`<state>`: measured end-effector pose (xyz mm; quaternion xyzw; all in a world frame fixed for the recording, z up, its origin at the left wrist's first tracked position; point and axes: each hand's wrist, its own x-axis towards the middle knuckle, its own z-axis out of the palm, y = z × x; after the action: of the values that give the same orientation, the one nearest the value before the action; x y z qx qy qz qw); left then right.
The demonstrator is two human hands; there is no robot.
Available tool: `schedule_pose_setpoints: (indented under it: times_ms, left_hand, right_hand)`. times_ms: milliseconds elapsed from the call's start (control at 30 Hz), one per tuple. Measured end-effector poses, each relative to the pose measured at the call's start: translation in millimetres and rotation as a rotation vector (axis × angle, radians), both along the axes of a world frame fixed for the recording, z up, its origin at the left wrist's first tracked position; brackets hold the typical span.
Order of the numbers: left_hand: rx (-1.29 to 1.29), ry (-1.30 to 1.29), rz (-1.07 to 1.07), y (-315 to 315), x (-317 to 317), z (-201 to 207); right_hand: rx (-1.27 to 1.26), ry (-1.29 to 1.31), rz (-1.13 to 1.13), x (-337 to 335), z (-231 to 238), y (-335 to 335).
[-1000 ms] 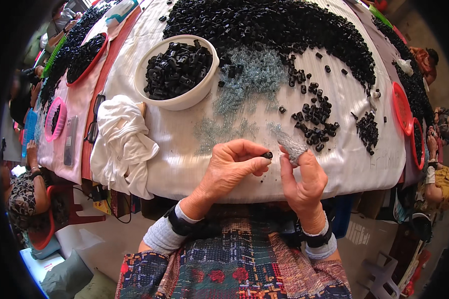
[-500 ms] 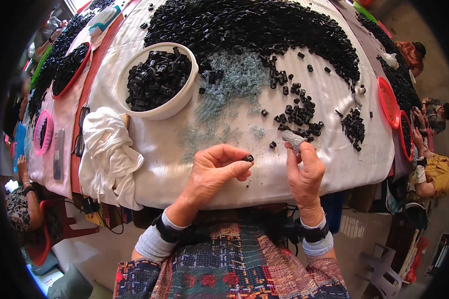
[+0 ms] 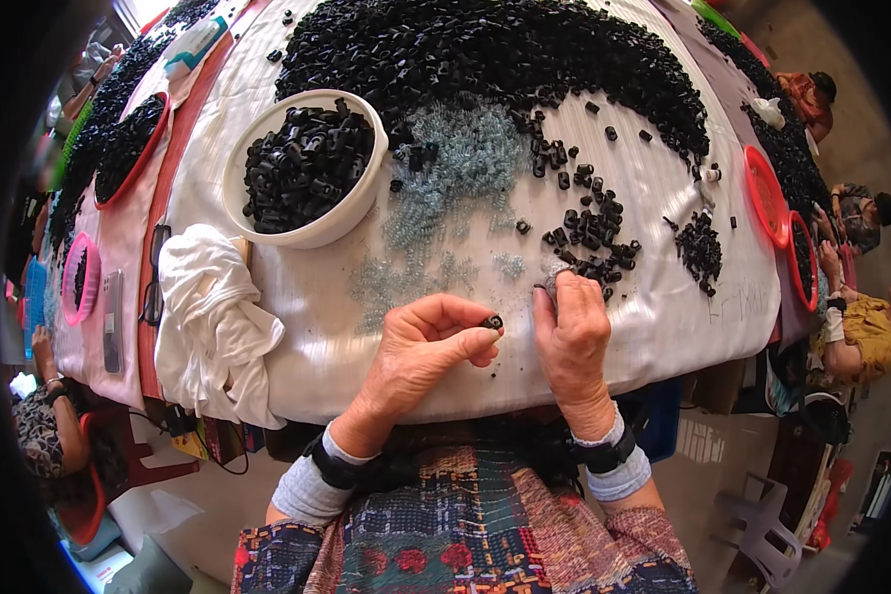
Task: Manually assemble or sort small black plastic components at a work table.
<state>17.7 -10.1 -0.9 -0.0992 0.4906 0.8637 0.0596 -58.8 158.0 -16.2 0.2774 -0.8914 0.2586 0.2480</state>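
Observation:
Between thumb and index finger, my left hand (image 3: 416, 342) pinches a small black cord-lock-like part (image 3: 491, 322), held just above the cloth. My right hand (image 3: 576, 332) is lowered, fingers bent together, at the near edge of a loose cluster of black parts (image 3: 594, 233). A grey wrap (image 3: 556, 267) shows by its fingertips; what lies between them is too hidden to name. Tiny pale blue spring-like pieces (image 3: 465, 158) are spread ahead of my left hand. A white tub (image 3: 312, 238) full of larger black parts stands to their left.
A wide heap of black parts (image 3: 485, 49) covers the far table. Small black pins (image 3: 699, 252) lie at the right. A crumpled white cloth (image 3: 213, 322) sits at the left, beside glasses and a phone (image 3: 114, 322). Red trays (image 3: 767, 198) and other people are on both sides.
My right hand has moved left and down onto the cloth beside the black cluster, its wrapped fingertip now lowered. My left hand stays nearly in place, still pinching the black part.

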Motion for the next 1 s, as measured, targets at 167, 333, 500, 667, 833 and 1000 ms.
schedule_pose_setpoints:
  times_ms: [167, 333, 500, 667, 833, 1000]
  left_hand:
    - [-0.012, -0.01, 0.011, 0, 1, 1]
    - [-0.004, -0.017, 0.023, 3, 1, 3]
    - [-0.043, -0.029, 0.04, 5, 2, 5]
    - [-0.043, -0.011, 0.036, 6, 0, 5]
    - [-0.072, -0.01, 0.048, 8, 1, 4]
    - [-0.062, 0.006, 0.066, 9, 2, 1]
  right_hand:
    - [-0.009, 0.055, 0.069, 4, -4, -1]
    - [-0.312, -0.285, 0.109, 14, 12, 2]
    - [-0.488, -0.3, 0.218, 23, 33, -9]
    - [-0.465, -0.261, 0.268, 26, 31, -14]
    - [-0.459, -0.215, 0.277, 26, 26, -16]
    - [-0.46, -0.203, 0.258, 27, 23, -16]
